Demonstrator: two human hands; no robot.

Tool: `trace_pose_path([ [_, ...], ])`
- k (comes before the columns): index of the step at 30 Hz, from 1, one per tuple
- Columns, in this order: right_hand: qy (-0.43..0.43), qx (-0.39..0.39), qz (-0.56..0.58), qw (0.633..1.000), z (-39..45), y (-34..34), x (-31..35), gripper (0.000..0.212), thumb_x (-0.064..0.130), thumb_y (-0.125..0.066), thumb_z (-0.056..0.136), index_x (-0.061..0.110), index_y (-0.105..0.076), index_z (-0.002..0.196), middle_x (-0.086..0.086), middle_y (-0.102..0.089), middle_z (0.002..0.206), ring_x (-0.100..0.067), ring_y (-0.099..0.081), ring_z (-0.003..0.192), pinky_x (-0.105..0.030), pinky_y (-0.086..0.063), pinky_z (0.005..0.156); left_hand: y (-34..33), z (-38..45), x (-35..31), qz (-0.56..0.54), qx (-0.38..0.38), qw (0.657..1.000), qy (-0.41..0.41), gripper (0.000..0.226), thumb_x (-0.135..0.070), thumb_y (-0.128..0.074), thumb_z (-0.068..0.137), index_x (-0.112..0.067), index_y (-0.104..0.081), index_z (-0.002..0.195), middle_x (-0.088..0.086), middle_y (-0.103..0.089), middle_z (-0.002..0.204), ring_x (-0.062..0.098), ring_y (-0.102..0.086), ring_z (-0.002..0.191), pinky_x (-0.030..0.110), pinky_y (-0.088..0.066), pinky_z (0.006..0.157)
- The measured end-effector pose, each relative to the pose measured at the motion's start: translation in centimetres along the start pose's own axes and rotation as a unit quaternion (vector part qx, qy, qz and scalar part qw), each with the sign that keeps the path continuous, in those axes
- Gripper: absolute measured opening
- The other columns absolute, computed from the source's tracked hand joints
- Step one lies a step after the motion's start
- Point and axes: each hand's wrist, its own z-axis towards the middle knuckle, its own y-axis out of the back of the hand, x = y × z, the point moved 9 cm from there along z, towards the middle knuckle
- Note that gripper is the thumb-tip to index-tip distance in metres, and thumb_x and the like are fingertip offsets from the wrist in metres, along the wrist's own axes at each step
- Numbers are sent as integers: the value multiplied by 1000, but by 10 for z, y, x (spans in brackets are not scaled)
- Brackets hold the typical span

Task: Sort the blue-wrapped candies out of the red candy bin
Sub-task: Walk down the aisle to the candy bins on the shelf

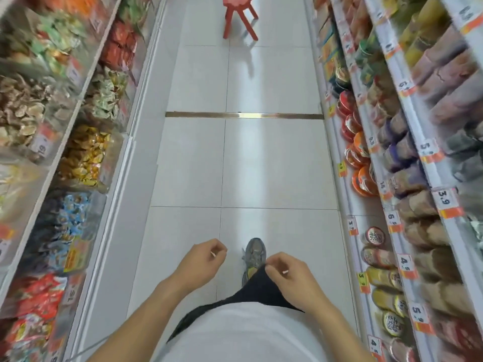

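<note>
Left hand (202, 259) loosely curled, right hand (288, 273) the same, both holding nothing, well apart from the red candy bin (34, 296); the blue-wrapped candies (65, 220) fill the bin just beyond it

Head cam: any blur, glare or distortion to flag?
Head view: the candy bins at left and the shelves at right are smeared by motion blur; wide-angle bowing splays both sides; a soft glare streak runs down the floor tiles; both hands stay fairly sharp.

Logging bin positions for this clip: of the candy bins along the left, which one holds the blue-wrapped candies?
The blue bin, second nearest on the lower row, between the red bin and the yellow bin.
</note>
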Motion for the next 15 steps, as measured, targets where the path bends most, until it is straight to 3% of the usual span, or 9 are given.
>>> trace_pose_path([
  [3,16,22,-20,999,85,44,67,6,29,-60,95,31,-66,97,15,-71,87,1,-65,79,-15,-49,74,57,59,-26,-8,-16,1000,16,16,-35,-49,99,-30,-62,107,-20,-63,100,0,-60,86,10,-44,69],
  [6,36,32,-48,998,175,83,131,8,31,-61,95,29,-67,100,14,-70,91,5,-62,86,-11,-46,74,115,122,-44,-28,-33,999,29,15,-34,-49,99,-30,-63,105,-16,-66,98,0,-61,83,11,-47,71],
  [10,55,41,-83,994,300,117,211,9,35,-61,94,32,-65,102,15,-68,95,6,-61,89,-11,-46,75,200,223,-66,-58,-59,996,35,12,-35,-52,98,-32,-64,96,-19,-66,90,-5,-60,77,12,-47,69],
  [15,64,8,-86,994,441,165,315,7,34,-60,95,33,-65,100,15,-68,94,5,-61,89,-14,-49,77,315,368,-104,-43,-55,998,10,12,-34,-50,99,-33,-62,98,-20,-64,94,0,-59,82,18,-49,76],
])
